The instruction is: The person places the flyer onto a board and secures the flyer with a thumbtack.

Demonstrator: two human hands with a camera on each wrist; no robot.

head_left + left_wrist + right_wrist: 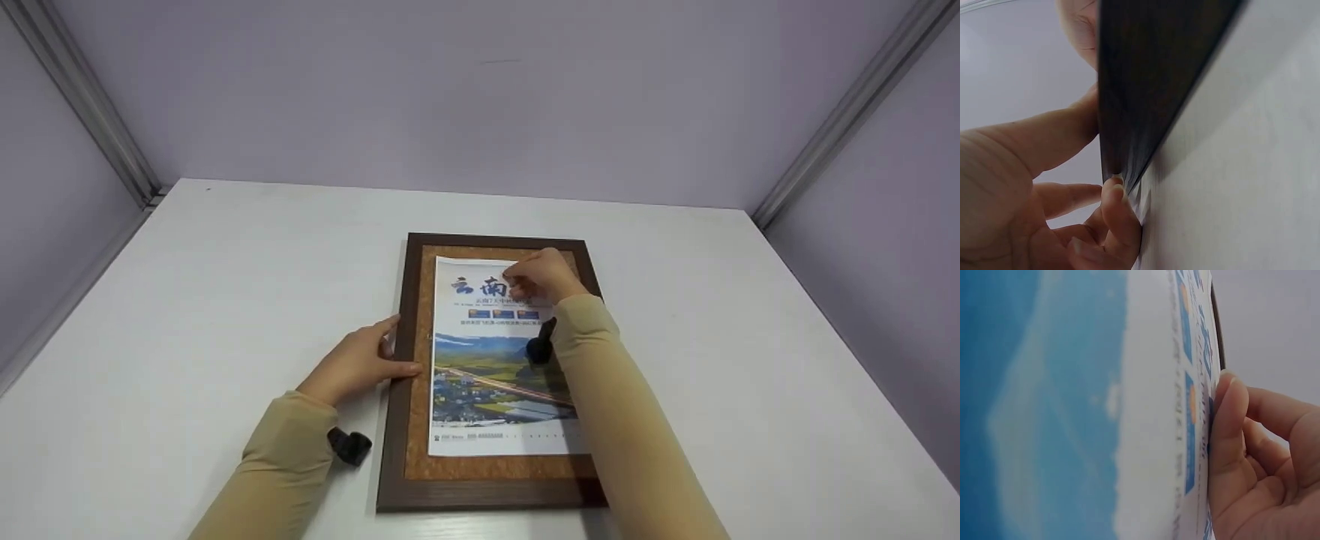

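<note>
While the board (491,472) lies flat on the table (225,262), its left frame edge is steadied by the left hand (358,365), thumb on top and fingers (1120,216) curled against the side. The sheet (495,390) is pressed onto the cork near its top by the bent fingertips of the right hand (546,276); whether a pin is pinched there cannot be told. Below that contact the sheet is not seen to be fastened. A skewed sheet is judged likely if the pressure slips sideways, and a sliding board if the left-hand hold loosens.
</note>
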